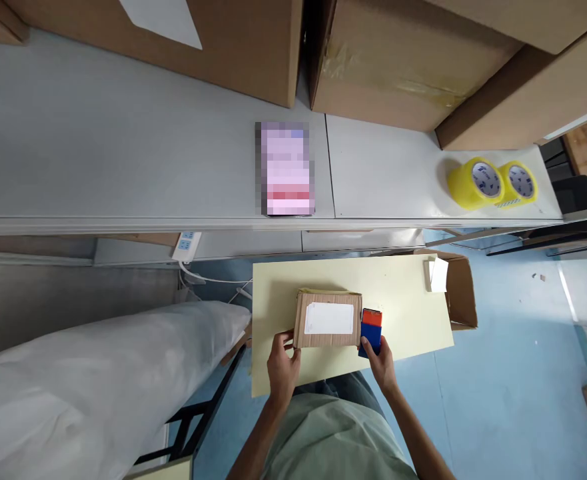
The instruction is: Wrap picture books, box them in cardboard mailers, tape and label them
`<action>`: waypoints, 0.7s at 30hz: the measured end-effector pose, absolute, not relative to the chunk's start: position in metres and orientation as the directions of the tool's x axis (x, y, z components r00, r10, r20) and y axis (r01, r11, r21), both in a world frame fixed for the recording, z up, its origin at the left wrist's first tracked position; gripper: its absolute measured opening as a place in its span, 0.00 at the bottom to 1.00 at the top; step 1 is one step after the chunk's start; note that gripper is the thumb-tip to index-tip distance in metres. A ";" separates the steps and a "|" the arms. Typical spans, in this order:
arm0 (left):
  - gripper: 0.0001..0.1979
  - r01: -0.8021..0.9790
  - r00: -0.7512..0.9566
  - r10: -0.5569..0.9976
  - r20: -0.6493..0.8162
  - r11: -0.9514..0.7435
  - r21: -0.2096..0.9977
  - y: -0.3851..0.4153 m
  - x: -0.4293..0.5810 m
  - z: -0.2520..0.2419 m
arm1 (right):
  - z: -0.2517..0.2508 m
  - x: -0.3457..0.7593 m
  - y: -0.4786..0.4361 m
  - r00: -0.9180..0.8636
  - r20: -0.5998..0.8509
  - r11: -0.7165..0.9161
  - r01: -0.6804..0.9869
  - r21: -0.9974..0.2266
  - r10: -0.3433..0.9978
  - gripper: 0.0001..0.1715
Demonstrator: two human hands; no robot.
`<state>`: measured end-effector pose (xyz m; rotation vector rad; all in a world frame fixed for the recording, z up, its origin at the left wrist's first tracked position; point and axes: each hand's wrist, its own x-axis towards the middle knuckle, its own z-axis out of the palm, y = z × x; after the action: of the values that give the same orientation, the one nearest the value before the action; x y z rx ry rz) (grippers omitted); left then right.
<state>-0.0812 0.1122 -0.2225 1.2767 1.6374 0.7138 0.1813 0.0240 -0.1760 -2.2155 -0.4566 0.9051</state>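
The blue-and-orange object is pinched by the right hand, just right of the cardboard box; the box's near left corner is clasped by the left hand. The box is best kept flat and braced against shifting on the cream tabletop beneath it.

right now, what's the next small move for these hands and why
Probably ease the blue and red item slightly rightward with the right hand, letting the left hand steady the small box. The item sits close against the box's right side, the left hand is at its near left corner, and the yellow tabletop offers room farther right.
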 end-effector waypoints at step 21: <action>0.10 0.419 -0.080 0.941 -0.328 0.330 0.846 0.122 -0.068 -0.216 | -0.169 0.196 0.050 0.680 -0.510 -0.714 0.030 -0.699 0.527 0.48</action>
<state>-0.0675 0.1220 -0.2162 1.2398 1.6685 0.7079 0.1957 0.0505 -0.1691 -2.2139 -0.4255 0.9497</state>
